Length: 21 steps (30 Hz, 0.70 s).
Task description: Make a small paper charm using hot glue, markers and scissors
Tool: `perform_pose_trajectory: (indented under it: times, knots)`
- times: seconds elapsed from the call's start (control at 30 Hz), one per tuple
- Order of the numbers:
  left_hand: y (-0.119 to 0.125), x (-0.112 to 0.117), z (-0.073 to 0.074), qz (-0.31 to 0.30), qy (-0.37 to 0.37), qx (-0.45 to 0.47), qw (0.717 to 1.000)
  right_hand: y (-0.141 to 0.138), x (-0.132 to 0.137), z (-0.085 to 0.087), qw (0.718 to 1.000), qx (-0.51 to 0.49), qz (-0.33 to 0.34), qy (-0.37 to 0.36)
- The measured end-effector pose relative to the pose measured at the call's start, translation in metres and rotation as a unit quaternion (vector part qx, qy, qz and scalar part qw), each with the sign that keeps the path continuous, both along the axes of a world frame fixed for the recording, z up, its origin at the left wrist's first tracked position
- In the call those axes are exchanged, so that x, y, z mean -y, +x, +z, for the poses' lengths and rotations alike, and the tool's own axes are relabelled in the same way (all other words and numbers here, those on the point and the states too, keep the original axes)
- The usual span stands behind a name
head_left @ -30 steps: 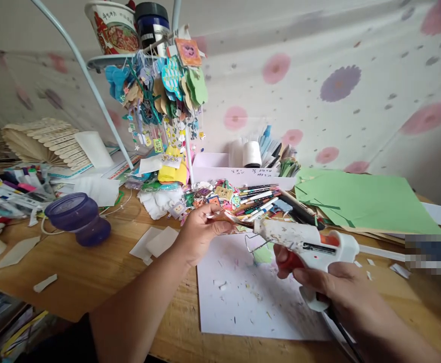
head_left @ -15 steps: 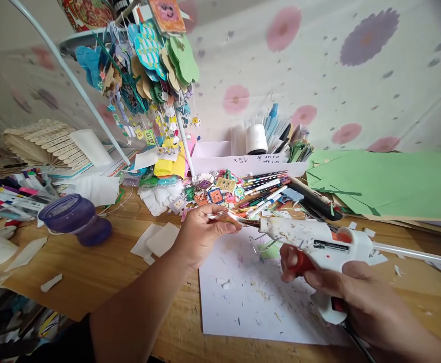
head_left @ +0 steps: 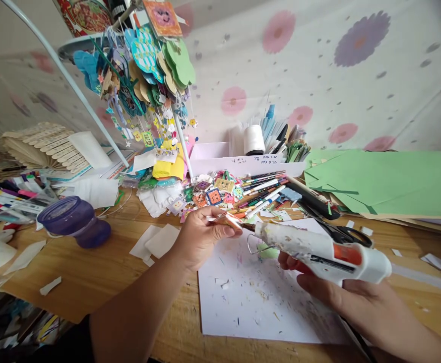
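My left hand (head_left: 199, 237) is closed in a pinch on a small flat paper piece (head_left: 224, 220), held just above the table. My right hand (head_left: 341, 297) grips a white glue gun (head_left: 318, 247) with orange parts, its body speckled with scraps. The gun's nozzle points left and touches the paper piece at my left fingertips. Both hands hover over a white sheet (head_left: 254, 297) littered with tiny cuttings. A small green scrap (head_left: 267, 251) lies on that sheet under the gun.
Black scissors (head_left: 341, 233) lie behind the gun. Pens and paper cut-outs (head_left: 239, 194) are piled before a white box (head_left: 243, 164). Green paper sheets (head_left: 386, 184) lie right, a purple jar (head_left: 74, 222) left. A paper mobile (head_left: 148, 70) hangs overhead. White scraps (head_left: 155, 241) dot the wooden table (head_left: 99, 272).
The glue gun has tilted, its rear dropping lower and to the right, which uncovers the scissors behind it. My left hand keeps its pinch in about the same place.
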State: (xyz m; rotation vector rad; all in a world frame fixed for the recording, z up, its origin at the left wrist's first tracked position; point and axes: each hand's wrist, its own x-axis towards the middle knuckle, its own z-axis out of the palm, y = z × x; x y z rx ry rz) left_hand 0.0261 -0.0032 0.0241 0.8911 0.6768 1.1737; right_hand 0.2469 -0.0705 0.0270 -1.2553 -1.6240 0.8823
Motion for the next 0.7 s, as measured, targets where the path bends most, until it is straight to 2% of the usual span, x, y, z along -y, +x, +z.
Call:
perform_pose_trajectory:
  times: [0.17,0.43,0.57,0.7]
  knots:
    - [-0.001,0.000,-0.001,-0.036,0.009,0.024,0.999,0.005,-0.002,-0.001,0.987,0.101,0.042,0.119]
    - [-0.002,0.001,0.004,-0.060,0.010,0.020,0.998,0.014,-0.001,-0.010,0.954,0.221,0.022,0.201]
    - [-0.002,0.003,0.004,-0.065,0.023,0.017,0.997,0.012,-0.001,-0.008,0.965,0.205,0.034,0.158]
    - [-0.002,0.004,0.005,-0.064,0.043,0.013,0.997,0.002,0.005,-0.010,0.995,0.088,-0.011,0.052]
